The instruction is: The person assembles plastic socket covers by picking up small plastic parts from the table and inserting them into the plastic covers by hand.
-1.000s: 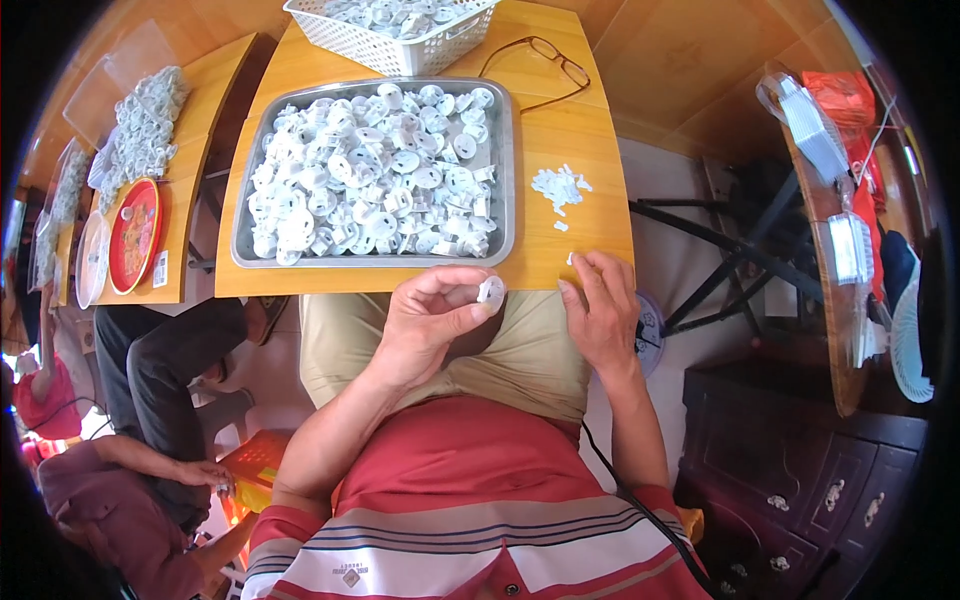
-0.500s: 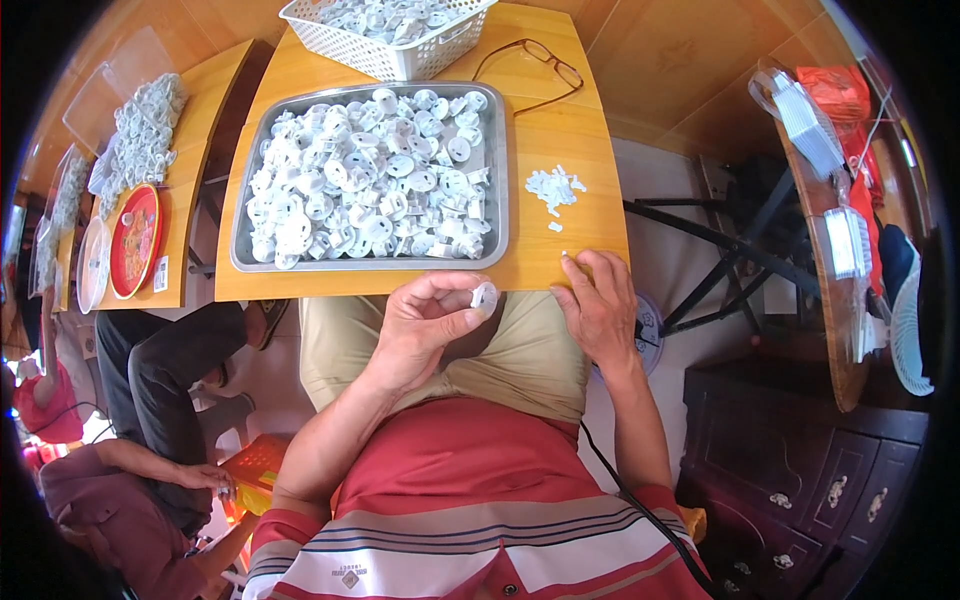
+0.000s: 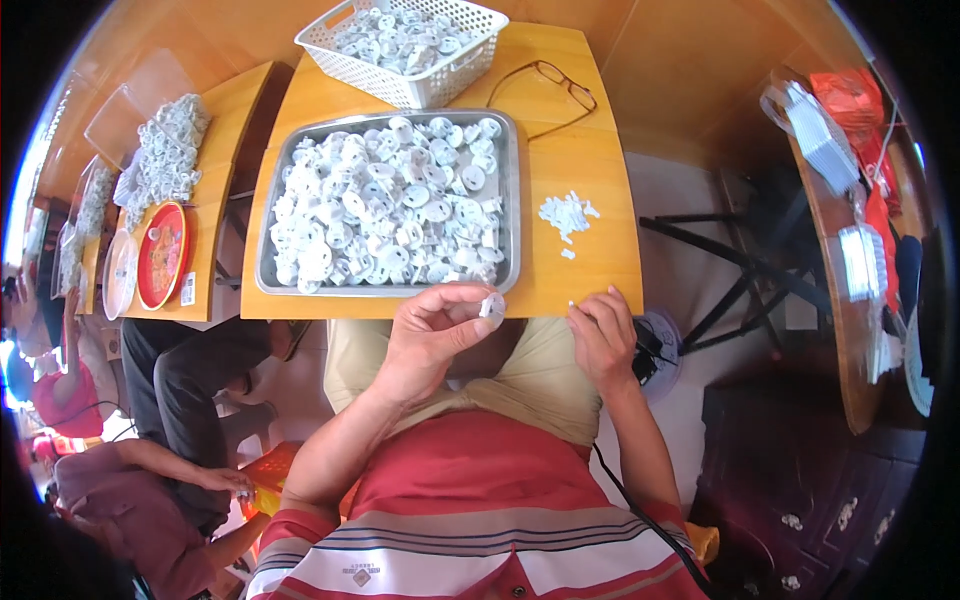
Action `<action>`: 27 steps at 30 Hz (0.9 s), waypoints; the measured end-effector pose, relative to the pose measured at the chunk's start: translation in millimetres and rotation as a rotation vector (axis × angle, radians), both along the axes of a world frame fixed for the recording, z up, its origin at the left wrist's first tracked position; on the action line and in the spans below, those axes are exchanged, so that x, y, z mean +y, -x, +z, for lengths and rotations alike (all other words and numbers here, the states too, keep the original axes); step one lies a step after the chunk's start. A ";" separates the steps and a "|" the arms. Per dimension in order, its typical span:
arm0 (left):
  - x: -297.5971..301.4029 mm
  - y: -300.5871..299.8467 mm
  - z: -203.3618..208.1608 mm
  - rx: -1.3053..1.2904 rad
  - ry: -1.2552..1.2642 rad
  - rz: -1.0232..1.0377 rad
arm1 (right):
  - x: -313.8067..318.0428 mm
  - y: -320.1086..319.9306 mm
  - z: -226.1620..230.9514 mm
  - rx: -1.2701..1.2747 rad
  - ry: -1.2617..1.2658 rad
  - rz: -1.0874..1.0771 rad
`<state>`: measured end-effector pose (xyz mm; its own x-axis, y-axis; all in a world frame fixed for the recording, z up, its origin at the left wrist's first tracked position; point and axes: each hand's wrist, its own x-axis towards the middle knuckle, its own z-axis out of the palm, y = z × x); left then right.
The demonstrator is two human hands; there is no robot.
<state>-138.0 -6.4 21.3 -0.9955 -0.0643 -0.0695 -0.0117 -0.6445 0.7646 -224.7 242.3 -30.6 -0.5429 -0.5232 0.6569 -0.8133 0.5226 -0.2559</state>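
Pale yellow-brown wooden bench sits lower in view than half second ago; viewpoint has shifted. Rectangular silver metal tray, bench's left, stays heaped with white round plastic parts. Left hand keeps pinching one white slotted round part by near edge. Right hand has drawn back toward near edge, seemingly pinching tiny white plastic piece. Held pair now nearly level, apart, judged unjoined. Small white plastic pile, far right, unchanged.

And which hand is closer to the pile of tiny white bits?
Right. The right hand is at the table's near edge, just this side of the pile; the left hand is farther left, by the metal tray.
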 end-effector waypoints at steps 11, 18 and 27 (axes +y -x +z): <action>-64.8 113.5 81.3 0.046 0.830 0.359 | 4.4 0.5 -8.9 0.036 0.033 0.013; -139.3 237.9 106.4 0.211 1.727 0.500 | 3.0 2.0 -6.2 -0.066 0.107 0.023; -79.3 174.1 37.5 0.334 1.836 -0.101 | 2.1 2.1 -3.8 -0.153 0.174 0.011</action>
<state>-312.2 -85.7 58.8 -0.9560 0.2293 0.1830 0.2850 0.8743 0.3930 -226.9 244.4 -34.4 -0.6378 -0.4154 0.6486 -0.7636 0.4511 -0.4620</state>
